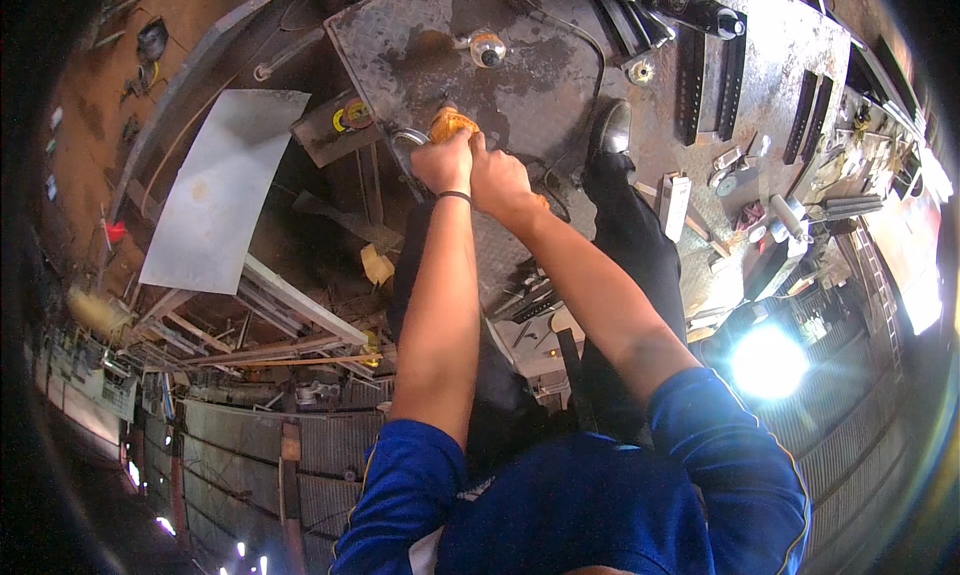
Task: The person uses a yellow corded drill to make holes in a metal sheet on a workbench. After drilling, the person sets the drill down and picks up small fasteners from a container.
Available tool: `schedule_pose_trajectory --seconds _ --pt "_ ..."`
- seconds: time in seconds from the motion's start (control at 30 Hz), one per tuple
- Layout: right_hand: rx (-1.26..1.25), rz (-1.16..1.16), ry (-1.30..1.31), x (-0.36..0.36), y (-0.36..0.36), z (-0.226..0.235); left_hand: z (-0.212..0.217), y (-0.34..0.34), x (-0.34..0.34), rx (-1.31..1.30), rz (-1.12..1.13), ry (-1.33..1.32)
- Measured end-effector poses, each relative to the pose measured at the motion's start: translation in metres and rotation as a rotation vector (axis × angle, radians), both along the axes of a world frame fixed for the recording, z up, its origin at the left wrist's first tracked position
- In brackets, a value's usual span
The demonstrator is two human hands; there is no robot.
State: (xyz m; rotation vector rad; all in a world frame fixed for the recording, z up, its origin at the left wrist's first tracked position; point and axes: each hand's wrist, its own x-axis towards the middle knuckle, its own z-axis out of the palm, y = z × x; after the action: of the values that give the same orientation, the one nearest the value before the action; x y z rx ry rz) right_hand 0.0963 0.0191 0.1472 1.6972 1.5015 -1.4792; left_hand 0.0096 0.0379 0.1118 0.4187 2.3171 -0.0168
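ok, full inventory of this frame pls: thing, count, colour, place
orange tool: 1, orange, gripped at the near edge of the plate, mostly hidden by the hands
metal ring: 1, silver, just left of the hands
tread plate: 1, grey and stained, top centre
flat sheet: 1, pale grey, left of the plate
round knob: 1, silver and orange, on the plate beyond the hands
dark bars: several, black, right part of the plate
black shoe: 1, on the plate right of the hands
bright lamp: 1, white glare, lower right
left hand: 1, dark band on its wrist, closed on the orange tool
right hand: 1, beside the left hand, closed on the same tool
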Motion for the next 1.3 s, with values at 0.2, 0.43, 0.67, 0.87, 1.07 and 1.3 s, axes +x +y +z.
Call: schedule_pose_trajectory --seconds 0.2,0.43,0.67,0.87,1.07,1.3 --pt "-0.023 -0.060 0.004 -0.006 -0.006 -0.001 -0.015 -0.025 -0.007 0.304 0.453 -0.271" --pt "-0.028 -0.174 -0.018 -0.007 -0.015 -0.002 -0.012 -0.022 -0.008 0.184 0.102 -0.292" --pt "-0.009 -0.169 -0.001 -0.006 -0.023 -0.004 -0.026 -0.024 -0.010 0.158 0.033 -0.295" --pt "0.002 -0.150 0.000 -0.006 -0.013 -0.002 -0.027 -0.023 -0.011 0.167 0.131 -0.303" --pt "0.003 -0.114 -0.002 -0.006 -0.007 0.000 -0.027 -0.023 -0.011 0.112 0.162 -0.245" --pt "-0.004 -0.182 -0.018 -0.008 -0.013 -0.002 -0.021 -0.014 -0.008 0.121 0.059 -0.221"
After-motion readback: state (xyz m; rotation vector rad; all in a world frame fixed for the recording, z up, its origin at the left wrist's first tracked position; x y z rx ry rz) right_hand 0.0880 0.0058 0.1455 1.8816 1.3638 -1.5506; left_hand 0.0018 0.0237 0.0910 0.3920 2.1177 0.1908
